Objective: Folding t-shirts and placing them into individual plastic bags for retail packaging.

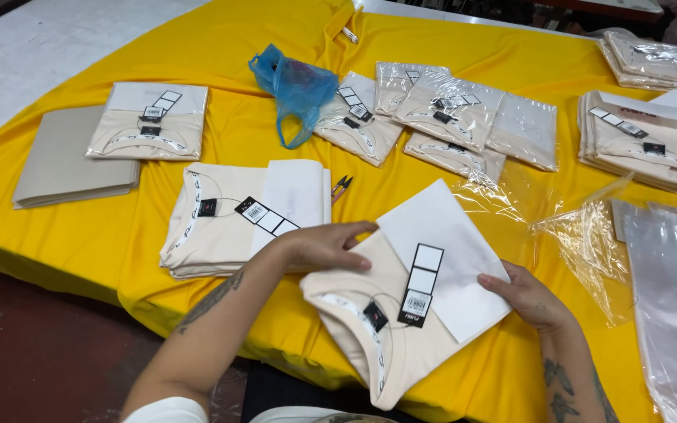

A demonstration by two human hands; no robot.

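Observation:
A folded cream shirt with a black-and-white hang tag lies at the near edge of the yellow-covered table. A white sheet of paper lies across it. My left hand rests flat on the shirt's upper left corner, fingers pressing the fabric by the paper's edge. My right hand grips the paper's right edge and the shirt under it.
A stack of folded cream shirts lies to the left, small snips beside it. Bagged shirts and a blue plastic bag sit farther back. Clear plastic bags lie at the right. Grey cardboard sits far left.

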